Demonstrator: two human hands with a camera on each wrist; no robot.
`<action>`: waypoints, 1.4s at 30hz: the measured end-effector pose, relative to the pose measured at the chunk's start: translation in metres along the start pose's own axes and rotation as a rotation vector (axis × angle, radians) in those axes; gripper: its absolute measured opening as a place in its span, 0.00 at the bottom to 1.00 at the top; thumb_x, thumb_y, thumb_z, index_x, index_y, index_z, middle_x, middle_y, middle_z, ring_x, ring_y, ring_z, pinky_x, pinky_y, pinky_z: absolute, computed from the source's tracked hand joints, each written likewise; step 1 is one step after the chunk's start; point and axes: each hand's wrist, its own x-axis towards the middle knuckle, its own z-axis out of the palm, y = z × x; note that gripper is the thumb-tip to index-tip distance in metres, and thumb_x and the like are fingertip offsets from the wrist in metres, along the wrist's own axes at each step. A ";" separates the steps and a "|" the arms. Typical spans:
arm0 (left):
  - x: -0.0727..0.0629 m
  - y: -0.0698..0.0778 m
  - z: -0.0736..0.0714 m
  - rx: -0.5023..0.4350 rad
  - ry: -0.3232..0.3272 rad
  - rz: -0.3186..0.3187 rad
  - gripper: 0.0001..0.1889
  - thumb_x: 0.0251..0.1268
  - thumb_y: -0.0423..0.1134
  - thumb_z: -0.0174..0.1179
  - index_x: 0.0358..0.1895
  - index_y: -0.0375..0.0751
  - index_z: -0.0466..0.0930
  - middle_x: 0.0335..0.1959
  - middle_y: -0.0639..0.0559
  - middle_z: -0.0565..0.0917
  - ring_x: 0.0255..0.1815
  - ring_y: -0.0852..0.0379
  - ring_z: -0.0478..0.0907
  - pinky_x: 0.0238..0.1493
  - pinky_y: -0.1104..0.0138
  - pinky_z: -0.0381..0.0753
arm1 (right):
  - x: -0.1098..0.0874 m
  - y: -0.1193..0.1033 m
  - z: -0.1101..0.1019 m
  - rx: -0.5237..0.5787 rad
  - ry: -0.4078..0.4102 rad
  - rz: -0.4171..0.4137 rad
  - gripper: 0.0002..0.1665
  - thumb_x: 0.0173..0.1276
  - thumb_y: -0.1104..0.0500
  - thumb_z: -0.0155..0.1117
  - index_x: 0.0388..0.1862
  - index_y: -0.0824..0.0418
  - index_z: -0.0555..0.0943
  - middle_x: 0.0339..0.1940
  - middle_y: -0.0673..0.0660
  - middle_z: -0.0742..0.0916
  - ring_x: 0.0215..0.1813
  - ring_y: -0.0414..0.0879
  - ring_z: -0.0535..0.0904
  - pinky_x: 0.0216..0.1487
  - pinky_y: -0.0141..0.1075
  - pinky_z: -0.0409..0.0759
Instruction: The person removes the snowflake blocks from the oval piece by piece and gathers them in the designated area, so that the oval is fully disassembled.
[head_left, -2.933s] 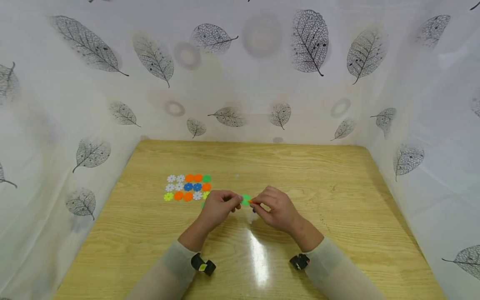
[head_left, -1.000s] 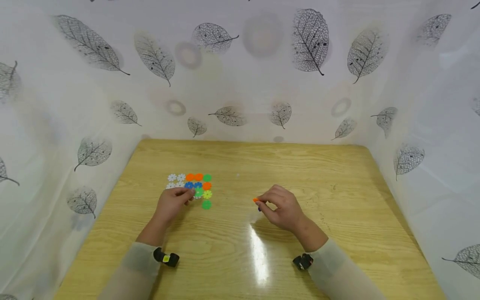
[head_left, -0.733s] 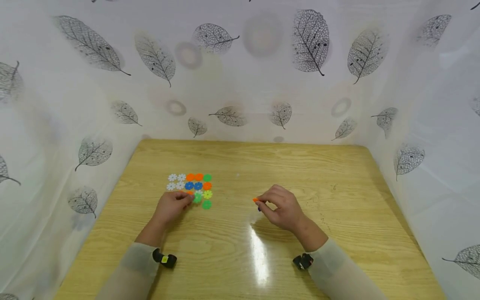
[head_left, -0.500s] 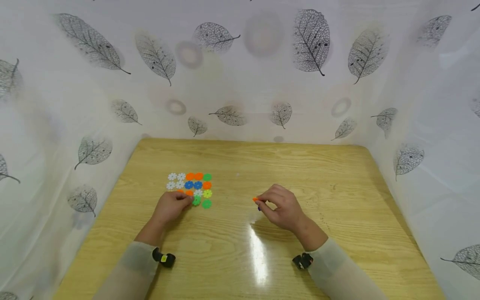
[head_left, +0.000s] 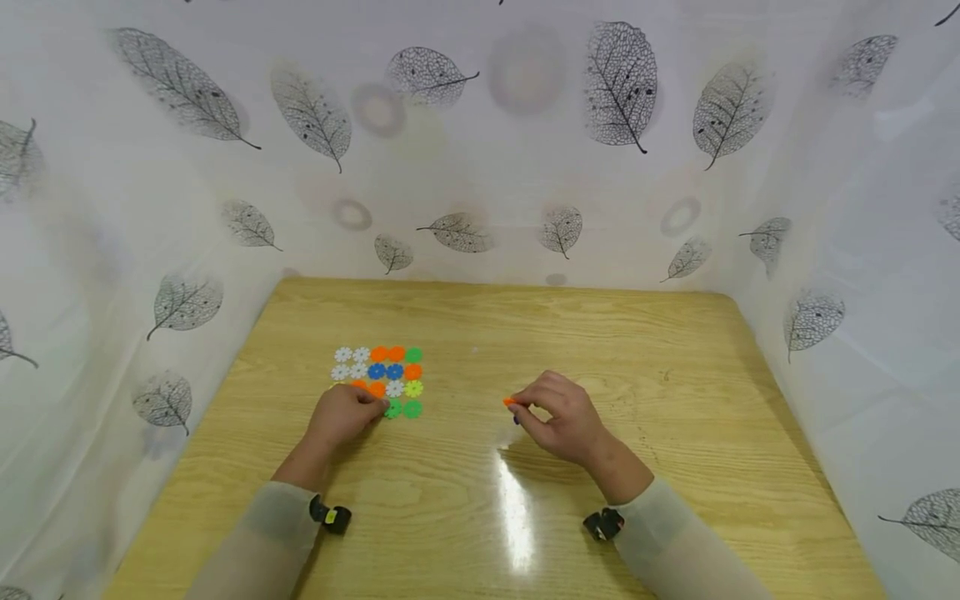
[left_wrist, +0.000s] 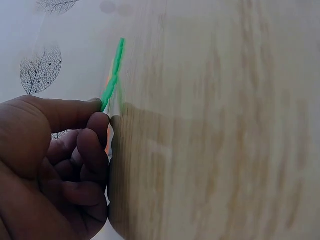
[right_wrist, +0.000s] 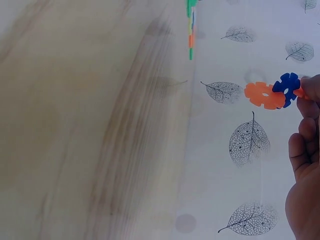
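My left hand (head_left: 345, 414) pinches the edge of a green flower-shaped disc (head_left: 393, 409) at the front of the disc rows, beside another green disc (head_left: 413, 409). In the left wrist view, thumb and forefinger meet at the rim of the green disc (left_wrist: 118, 62), seen edge-on. My right hand (head_left: 558, 417) stays right of the rows and pinches a few discs. Its wrist view shows an orange disc (right_wrist: 265, 95) and a dark blue disc (right_wrist: 286, 90) sticking out from the fingertips; part of the bunch is hidden by the fingers.
Behind the left hand lie rows of white (head_left: 342, 354), orange (head_left: 396, 354), blue (head_left: 394, 372) and yellow (head_left: 413, 388) discs; the hand covers part of the front rows. Leaf-patterned cloth (head_left: 480, 167) encloses the back and sides of the wooden table (head_left: 637, 333).
My left hand left the right hand with a green disc, moved left to the rows and lowered it beside the other green disc. The right hand shifted slightly right, then stayed nearly still.
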 end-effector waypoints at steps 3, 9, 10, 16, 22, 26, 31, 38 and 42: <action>0.000 0.001 0.000 0.010 -0.001 -0.013 0.16 0.68 0.50 0.67 0.31 0.41 0.91 0.30 0.51 0.88 0.30 0.54 0.80 0.33 0.60 0.79 | -0.001 0.000 0.001 0.001 -0.004 0.002 0.03 0.64 0.64 0.76 0.37 0.61 0.90 0.33 0.50 0.89 0.32 0.42 0.81 0.32 0.35 0.79; 0.000 -0.002 0.002 0.021 0.011 -0.015 0.16 0.69 0.50 0.67 0.31 0.41 0.91 0.29 0.52 0.88 0.29 0.55 0.80 0.34 0.59 0.79 | 0.000 0.000 0.001 0.000 -0.012 -0.004 0.03 0.65 0.64 0.76 0.37 0.61 0.89 0.33 0.49 0.89 0.32 0.42 0.82 0.33 0.35 0.80; 0.000 -0.003 0.002 0.020 0.017 -0.014 0.16 0.68 0.50 0.67 0.32 0.41 0.92 0.31 0.52 0.88 0.30 0.55 0.81 0.35 0.59 0.80 | 0.000 -0.001 0.001 0.000 -0.012 -0.005 0.03 0.65 0.64 0.76 0.37 0.61 0.89 0.33 0.49 0.89 0.32 0.42 0.82 0.33 0.35 0.80; 0.000 -0.005 0.004 0.018 0.039 -0.010 0.16 0.68 0.50 0.68 0.34 0.40 0.92 0.31 0.53 0.89 0.31 0.55 0.82 0.36 0.58 0.81 | 0.000 -0.002 0.002 0.019 -0.010 -0.006 0.03 0.66 0.64 0.75 0.37 0.61 0.89 0.33 0.50 0.89 0.31 0.42 0.81 0.32 0.34 0.78; -0.001 -0.004 0.003 0.002 0.042 -0.007 0.15 0.67 0.50 0.68 0.31 0.41 0.91 0.29 0.53 0.88 0.30 0.56 0.81 0.35 0.59 0.80 | 0.001 -0.003 0.002 0.021 -0.006 -0.008 0.03 0.65 0.65 0.75 0.38 0.61 0.89 0.33 0.50 0.90 0.31 0.42 0.81 0.32 0.34 0.78; -0.001 -0.003 0.003 -0.018 0.038 -0.013 0.15 0.68 0.50 0.68 0.31 0.41 0.91 0.29 0.53 0.87 0.30 0.56 0.80 0.34 0.60 0.79 | 0.001 -0.003 0.001 0.018 -0.008 -0.006 0.03 0.66 0.64 0.75 0.38 0.61 0.89 0.33 0.50 0.90 0.32 0.42 0.81 0.32 0.34 0.78; 0.000 0.006 0.005 -0.111 0.029 0.001 0.16 0.68 0.50 0.69 0.32 0.41 0.90 0.29 0.53 0.86 0.30 0.55 0.76 0.32 0.63 0.74 | 0.002 -0.002 0.001 0.021 -0.010 -0.002 0.03 0.66 0.64 0.75 0.38 0.61 0.90 0.34 0.50 0.90 0.32 0.42 0.81 0.32 0.33 0.77; -0.003 0.037 0.009 -0.266 -0.022 0.099 0.15 0.70 0.50 0.68 0.40 0.40 0.91 0.31 0.52 0.88 0.31 0.55 0.82 0.34 0.62 0.80 | 0.004 -0.004 0.002 0.023 -0.010 0.003 0.05 0.64 0.65 0.76 0.39 0.61 0.90 0.34 0.50 0.90 0.32 0.42 0.82 0.33 0.33 0.78; -0.006 0.055 0.015 -0.330 -0.063 0.121 0.17 0.71 0.50 0.68 0.42 0.37 0.90 0.33 0.48 0.89 0.32 0.50 0.84 0.36 0.61 0.82 | 0.005 -0.003 0.001 0.013 -0.007 0.000 0.07 0.62 0.67 0.77 0.40 0.62 0.90 0.34 0.50 0.90 0.32 0.42 0.82 0.33 0.34 0.78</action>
